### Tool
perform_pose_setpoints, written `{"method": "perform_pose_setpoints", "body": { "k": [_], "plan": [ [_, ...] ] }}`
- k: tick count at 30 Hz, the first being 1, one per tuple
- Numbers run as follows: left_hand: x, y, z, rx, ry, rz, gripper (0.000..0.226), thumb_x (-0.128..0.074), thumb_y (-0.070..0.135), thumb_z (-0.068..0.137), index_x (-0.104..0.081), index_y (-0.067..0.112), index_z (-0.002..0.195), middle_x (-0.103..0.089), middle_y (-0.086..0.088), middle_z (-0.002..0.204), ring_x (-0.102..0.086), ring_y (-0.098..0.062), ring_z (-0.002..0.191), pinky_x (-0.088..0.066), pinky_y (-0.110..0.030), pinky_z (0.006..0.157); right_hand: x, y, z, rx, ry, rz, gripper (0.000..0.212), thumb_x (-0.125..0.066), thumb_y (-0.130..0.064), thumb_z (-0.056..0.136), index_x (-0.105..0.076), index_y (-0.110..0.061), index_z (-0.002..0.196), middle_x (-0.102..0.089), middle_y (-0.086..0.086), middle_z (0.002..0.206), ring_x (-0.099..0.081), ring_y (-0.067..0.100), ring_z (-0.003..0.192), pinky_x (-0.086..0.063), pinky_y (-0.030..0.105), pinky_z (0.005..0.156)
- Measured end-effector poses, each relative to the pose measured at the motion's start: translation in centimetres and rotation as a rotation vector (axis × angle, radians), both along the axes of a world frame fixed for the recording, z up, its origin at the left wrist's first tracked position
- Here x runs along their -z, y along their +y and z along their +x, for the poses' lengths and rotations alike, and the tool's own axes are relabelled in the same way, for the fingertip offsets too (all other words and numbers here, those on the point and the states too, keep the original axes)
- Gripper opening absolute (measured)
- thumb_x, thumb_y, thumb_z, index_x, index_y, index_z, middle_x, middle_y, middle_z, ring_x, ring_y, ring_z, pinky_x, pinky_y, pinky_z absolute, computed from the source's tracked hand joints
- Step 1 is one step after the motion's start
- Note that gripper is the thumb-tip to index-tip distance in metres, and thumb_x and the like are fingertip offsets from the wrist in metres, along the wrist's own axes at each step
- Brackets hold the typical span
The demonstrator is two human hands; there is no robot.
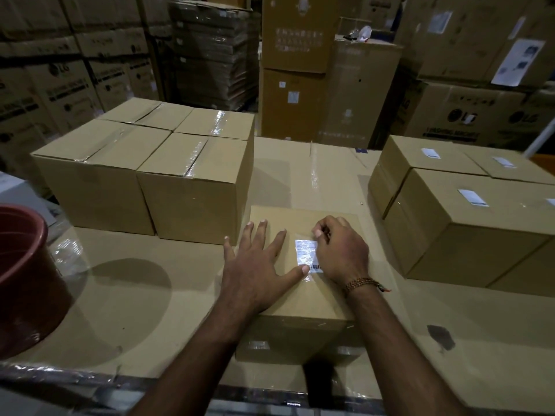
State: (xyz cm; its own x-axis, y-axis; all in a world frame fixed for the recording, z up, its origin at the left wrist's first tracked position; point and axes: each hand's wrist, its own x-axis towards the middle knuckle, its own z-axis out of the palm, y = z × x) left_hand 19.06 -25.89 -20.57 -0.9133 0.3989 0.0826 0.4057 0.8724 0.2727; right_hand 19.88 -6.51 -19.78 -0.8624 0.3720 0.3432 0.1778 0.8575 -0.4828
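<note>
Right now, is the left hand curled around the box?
No, the left hand lies flat on top of the box, fingers straight and spread.

dim warehouse light | glare on label [306, 250] and tape | soft round shadow beside bucket [21, 277] | edges bowed, blurred

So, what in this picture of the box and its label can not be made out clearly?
Head view only.
Print on the label: too small and washed out by glare; its right edge lies under the right hand.
That hand's fingertips: curled under, so whether they pinch the label is hidden.
The red bucket: cut off by the left edge.
Contents of the cardboard box: hidden by its closed top.
</note>
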Motion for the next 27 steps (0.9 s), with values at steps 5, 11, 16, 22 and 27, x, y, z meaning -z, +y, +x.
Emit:
{"method": "perform_pose_setpoints", "body": {
  "k": [5, 11, 16, 22, 27],
  "plan": [
    [-0.1, 0.1, 0.0, -0.003, -0.012, -0.002, 0.097, -0.021, 0.096, 0.084, -0.007, 0.047, 0.166, 0.007, 0.005, 0.178, 0.013, -0.018, 0.163, 0.003, -0.065, 0.127, 0.0, 0.1, -0.1, 0.003, 0.0, -0.05, 0.014, -0.056, -0.022, 0.099, -0.057, -0.028, 0.086, -0.062, -0.01, 0.096, -0.058, 0.02, 0.081, -0.038, 0.033, 0.07],
    [-0.1, 0.1, 0.0, -0.01, -0.017, -0.002, 0.098, -0.021, 0.098, 0.083, -0.009, 0.047, 0.166, 0.006, 0.007, 0.178, 0.012, -0.017, 0.163, 0.003, -0.064, 0.127, -0.1, 0.6, 0.1, -0.011, -0.02, -0.155, 0.011, -0.057, -0.026, 0.102, -0.059, -0.028, 0.091, -0.066, -0.015, 0.091, -0.062, 0.017, 0.086, -0.037, 0.031, 0.069],
    [-0.2, 0.2, -0.1, -0.008, -0.023, -0.009, 0.098, -0.021, 0.097, 0.084, -0.007, 0.047, 0.166, 0.007, 0.007, 0.178, 0.011, -0.018, 0.163, 0.003, -0.066, 0.126, -0.6, 1.2, 0.9, -0.139, -0.041, -0.381, 0.007, -0.065, -0.037, 0.1, -0.059, -0.036, 0.103, -0.07, -0.016, 0.095, -0.069, 0.009, 0.089, -0.056, 0.035, 0.075],
    [-0.1, 0.3, -0.2, -0.015, -0.015, -0.03, 0.098, -0.018, 0.097, 0.083, -0.005, 0.047, 0.166, 0.008, 0.006, 0.177, 0.011, -0.02, 0.163, 0.002, -0.067, 0.126, -0.5, 2.0, 2.5, -0.313, -0.081, -0.556, 0.08, -0.084, -0.024, 0.09, -0.041, -0.049, 0.152, -0.072, -0.005, 0.108, -0.073, 0.012, 0.096, -0.065, 0.033, 0.082],
    [-0.1, 0.2, -0.1, -0.019, -0.004, -0.017, 0.099, -0.016, 0.098, 0.082, -0.007, 0.047, 0.166, 0.006, 0.006, 0.178, 0.01, -0.019, 0.163, 0.002, -0.066, 0.126, -1.4, 2.0, 4.1, -0.291, -0.125, -0.538, 0.105, -0.092, -0.019, 0.083, -0.028, -0.04, 0.164, -0.069, -0.002, 0.095, -0.061, 0.007, 0.079, -0.054, 0.02, 0.073]
  ]
}}
